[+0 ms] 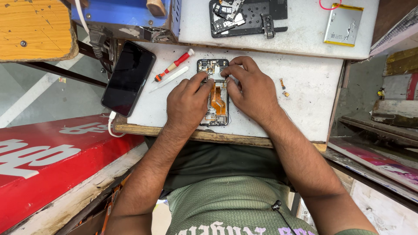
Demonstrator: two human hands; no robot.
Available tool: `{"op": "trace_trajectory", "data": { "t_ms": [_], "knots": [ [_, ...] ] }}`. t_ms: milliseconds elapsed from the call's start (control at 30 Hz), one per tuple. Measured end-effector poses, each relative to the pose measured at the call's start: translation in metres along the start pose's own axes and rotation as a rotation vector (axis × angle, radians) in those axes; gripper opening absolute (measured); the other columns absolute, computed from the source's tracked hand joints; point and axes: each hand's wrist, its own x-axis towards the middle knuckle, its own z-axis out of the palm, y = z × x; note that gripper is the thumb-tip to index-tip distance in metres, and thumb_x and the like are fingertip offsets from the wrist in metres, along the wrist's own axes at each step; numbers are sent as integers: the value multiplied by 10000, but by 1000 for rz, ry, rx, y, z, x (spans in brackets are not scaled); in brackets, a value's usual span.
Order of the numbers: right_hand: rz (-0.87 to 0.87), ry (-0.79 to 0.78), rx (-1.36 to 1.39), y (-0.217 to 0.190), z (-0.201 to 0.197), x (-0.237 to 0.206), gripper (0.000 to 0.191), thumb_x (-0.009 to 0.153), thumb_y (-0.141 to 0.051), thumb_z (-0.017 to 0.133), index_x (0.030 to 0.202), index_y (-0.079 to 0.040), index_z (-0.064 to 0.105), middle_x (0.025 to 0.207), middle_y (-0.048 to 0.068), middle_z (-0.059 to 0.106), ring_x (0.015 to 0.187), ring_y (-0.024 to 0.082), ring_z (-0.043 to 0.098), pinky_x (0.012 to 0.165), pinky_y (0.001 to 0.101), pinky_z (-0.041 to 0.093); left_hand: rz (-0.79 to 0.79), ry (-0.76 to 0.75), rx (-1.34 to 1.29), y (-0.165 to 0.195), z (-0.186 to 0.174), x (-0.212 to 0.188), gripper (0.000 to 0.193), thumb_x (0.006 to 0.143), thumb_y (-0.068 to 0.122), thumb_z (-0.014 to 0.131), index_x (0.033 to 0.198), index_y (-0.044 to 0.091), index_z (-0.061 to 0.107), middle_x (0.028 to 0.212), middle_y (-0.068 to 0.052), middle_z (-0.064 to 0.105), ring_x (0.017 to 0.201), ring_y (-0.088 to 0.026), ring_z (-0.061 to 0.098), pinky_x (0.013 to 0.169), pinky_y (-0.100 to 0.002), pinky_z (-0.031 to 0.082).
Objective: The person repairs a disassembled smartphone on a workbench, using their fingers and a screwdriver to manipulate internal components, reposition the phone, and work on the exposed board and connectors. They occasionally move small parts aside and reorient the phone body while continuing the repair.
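Note:
An opened phone with bare circuit boards and an orange flex cable lies on the white worktop. My left hand rests over its left side, fingertips pressing on the upper part. On the phone's right side my right hand bends thumb and forefinger onto the same upper area. Both hands touch the phone; I cannot tell whether a small part sits between the fingertips.
A red-handled screwdriver and a white pry stick lie left of the phone. A black phone on a white cable sits at the left edge. Small parts lie to the right. A dismantled frame and a battery lie on the rear shelf.

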Motion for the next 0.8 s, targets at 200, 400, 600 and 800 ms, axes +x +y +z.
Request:
{"op": "trace_trajectory", "data": {
  "t_ms": [200,400,600,800],
  "knots": [
    [-32,33,11,3,3,-2,190,956,-92,648,1126,-92,733,1242,82,654,771,165,723,693,329,595,54,-74,104,3,-6,2,220,906,68,752,1126,68,761,1228,-70,675,829,-179,642,657,-309,569],
    [-24,29,-9,2,0,1,226,927,-60,630,1118,-114,738,1237,69,659,807,179,724,707,345,593,59,-181,168,3,-7,4,256,913,123,724,1165,80,739,1282,-97,658,911,-206,653,688,-326,580],
    [-21,8,15,1,-4,1,315,893,-12,609,1173,-107,716,1248,79,658,819,199,725,719,357,596,-50,-95,-156,-6,-8,4,366,916,271,798,1215,75,723,1289,-88,624,1026,-259,635,851,-405,568],
    [-50,31,15,1,-1,0,347,900,16,587,1209,-99,695,1238,88,659,921,237,729,765,379,608,-310,-145,-188,-1,8,20,321,861,284,851,1085,94,720,1153,-67,595,979,-246,674,784,-401,567]
  ]
}}
